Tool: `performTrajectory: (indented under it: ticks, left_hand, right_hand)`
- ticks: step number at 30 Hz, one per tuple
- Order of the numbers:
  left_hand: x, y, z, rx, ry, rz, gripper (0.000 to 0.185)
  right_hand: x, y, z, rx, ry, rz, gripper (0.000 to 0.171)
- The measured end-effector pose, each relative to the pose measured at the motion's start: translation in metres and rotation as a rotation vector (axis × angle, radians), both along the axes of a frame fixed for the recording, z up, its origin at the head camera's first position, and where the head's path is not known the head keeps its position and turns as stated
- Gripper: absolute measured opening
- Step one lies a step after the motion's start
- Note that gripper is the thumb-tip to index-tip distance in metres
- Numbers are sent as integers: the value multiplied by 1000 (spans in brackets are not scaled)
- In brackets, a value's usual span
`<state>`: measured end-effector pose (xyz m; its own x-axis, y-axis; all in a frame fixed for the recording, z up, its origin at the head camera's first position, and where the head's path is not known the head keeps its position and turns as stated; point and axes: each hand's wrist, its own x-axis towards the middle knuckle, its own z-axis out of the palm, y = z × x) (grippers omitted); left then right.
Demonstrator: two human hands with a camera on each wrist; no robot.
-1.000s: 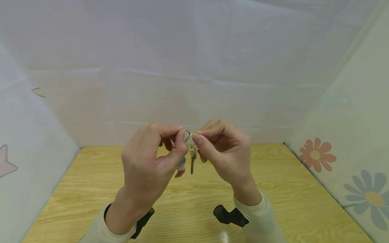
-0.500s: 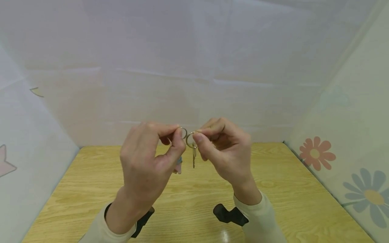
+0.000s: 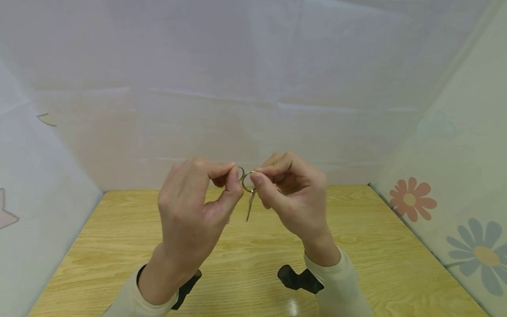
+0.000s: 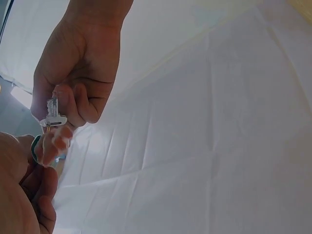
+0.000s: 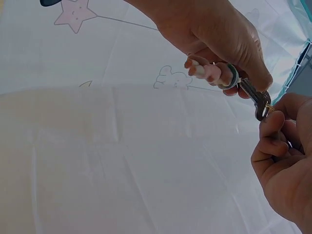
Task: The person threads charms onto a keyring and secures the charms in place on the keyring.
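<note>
In the head view my left hand [image 3: 194,207] pinches a small metal ring [image 3: 243,170] between thumb and forefinger. Facing it, my right hand [image 3: 297,198] pinches a larger key ring [image 3: 244,185], from which a key [image 3: 250,206] hangs at a slant. The two rings meet edge to edge; whether they are linked cannot be made out. A small figurine charm [image 5: 212,73], pinkish with a dark green band, dangles below the left hand in the right wrist view. That hand hides nearly all of it in the head view. The key [image 4: 54,112] also shows in the left wrist view.
Both hands are held above a wood-grain table [image 3: 245,273]. Pale cloth walls [image 3: 253,110] enclose it at the back and sides, with printed flowers [image 3: 412,199] on the right. Black straps [image 3: 300,279] show at the wrists.
The rings overlapped a second ago and now sit side by side. The key has swung to the left at its lower end. The figurine has swung behind my left hand.
</note>
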<state>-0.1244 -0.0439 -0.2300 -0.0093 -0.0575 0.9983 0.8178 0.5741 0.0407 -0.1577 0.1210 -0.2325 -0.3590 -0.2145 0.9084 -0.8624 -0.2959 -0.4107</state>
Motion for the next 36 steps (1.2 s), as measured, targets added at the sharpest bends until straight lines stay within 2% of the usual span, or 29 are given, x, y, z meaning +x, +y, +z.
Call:
performTrajectory:
  ticks: [3,6,12,16,20,22,24,29,33,36]
  left_hand:
    - [0,1,1,-3,0,1,12]
    - [1,1,1,-5,-12,-18,13]
    - [3,4,-1,10,-21,-66,11]
    - [3,5,-1,12,-17,-59,12]
    - [2,4,-2,-1,-27,-57,16]
    - [1,4,-3,8,-39,-77,17]
    - [0,4,-4,23,-62,-103,18]
    - [-3,4,-6,61,-135,-179,19]
    - [-2,0,-6,23,-202,-214,26]
    - [1,-4,-5,-2,-296,-284,27]
  right_hand:
    - [0,0,1,1,3,0,6]
    - [1,1,1,4,7,0,10]
    - [3,2,2,4,-4,-2,4]
    - [4,0,1,-11,-13,-19,5]
    - [5,-5,-1,-9,26,-46,5]
    - [4,-8,-2,-16,48,-64,10]
    - [4,-10,-2,-27,55,-79,17]
    - [2,-11,-4,-53,25,-108,21]
    - [2,-9,-4,-58,-4,-111,24]
    - [3,-8,-5,-66,-22,-114,24]
